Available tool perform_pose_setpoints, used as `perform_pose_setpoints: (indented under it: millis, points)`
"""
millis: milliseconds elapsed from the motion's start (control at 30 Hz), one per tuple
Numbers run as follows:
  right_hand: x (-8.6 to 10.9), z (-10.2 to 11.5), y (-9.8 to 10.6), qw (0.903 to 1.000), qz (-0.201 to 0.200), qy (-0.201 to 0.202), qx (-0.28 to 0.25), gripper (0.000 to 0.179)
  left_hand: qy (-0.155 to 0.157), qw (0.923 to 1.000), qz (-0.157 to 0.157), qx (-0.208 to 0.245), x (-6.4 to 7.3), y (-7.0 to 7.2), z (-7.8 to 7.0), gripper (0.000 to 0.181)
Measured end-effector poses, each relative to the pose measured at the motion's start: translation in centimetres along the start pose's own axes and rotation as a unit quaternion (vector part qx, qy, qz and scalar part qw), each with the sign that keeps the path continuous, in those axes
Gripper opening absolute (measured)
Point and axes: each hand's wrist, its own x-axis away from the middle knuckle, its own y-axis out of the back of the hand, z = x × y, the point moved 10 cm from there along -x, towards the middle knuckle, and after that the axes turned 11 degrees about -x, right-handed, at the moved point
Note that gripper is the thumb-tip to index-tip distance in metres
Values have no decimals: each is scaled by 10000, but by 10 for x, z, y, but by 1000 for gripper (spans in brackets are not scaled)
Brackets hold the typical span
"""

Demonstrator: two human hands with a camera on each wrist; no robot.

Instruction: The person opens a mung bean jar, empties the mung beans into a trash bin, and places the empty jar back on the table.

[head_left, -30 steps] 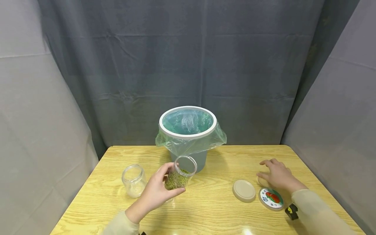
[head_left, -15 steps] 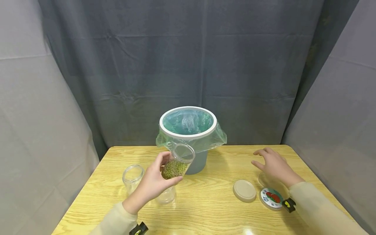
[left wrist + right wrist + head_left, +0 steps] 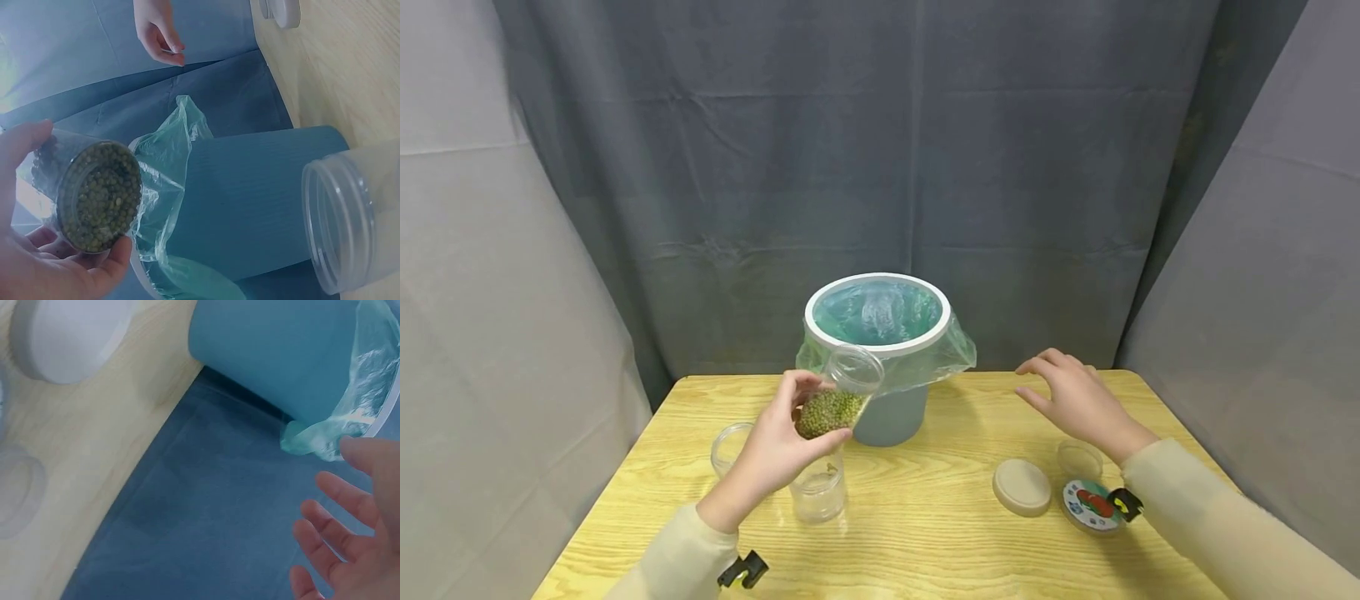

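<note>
My left hand grips a clear jar partly filled with green beans, which look like mung beans. The jar is tilted, its open mouth near the front rim of the bin. In the left wrist view the thumb and fingers wrap the jar's side, and the beans show through its base. My right hand hovers above the table's right side, holding nothing, its fingers loosely spread. A green plastic liner hangs over the bin's white rim.
Below the left hand stands a clear jar; another clear jar is partly hidden behind that hand. On the right lie a beige lid, a lid with a tomato picture and a clear lid. Curtains enclose the table.
My left hand has raised the bean jar up toward the bin's rim, moving slightly left. The right hand has lifted away from the lids, up and to the left.
</note>
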Motion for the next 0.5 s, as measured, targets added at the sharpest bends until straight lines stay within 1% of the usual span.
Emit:
perform_pose_setpoints:
  millis: [200,367,500]
  points:
    - [-10,18,2,9998,142,121,47,29,-169,9998,-83,-79,-6,7,-2,68]
    - [-16,29,3,9996,183,212,-32,29,-187,9997,-142,-73,-10,10,3,67]
    - [-22,37,4,9990,172,377,-181,29,-219,9995,-201,-80,-14,12,6,66]
